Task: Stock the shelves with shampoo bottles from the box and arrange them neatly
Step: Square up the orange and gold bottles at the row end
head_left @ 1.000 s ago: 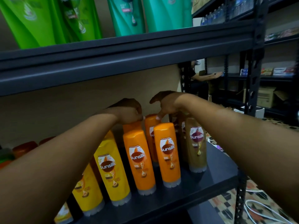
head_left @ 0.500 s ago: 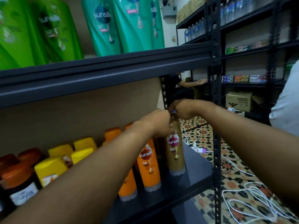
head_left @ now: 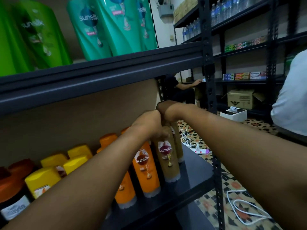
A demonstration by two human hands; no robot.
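Head | left hand (head_left: 147, 123), right hand (head_left: 166, 112) grip gold bottles (head_left: 167, 156) (upright) | shelf (head_left: 197, 171)

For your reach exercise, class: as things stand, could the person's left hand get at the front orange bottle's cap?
Probably yes. The left hand grips the brown bottle right beside the orange bottle, and nothing stands between; it must let go first.

A small shop or stockroom: dark metal shelving (head_left: 103, 77) carries rows of shampoo bottles (head_left: 146, 168); at 2 o'clock, further racks hold water bottles (head_left: 221, 10), toothpaste boxes (head_left: 244, 75) and a cardboard carton (head_left: 240, 99).
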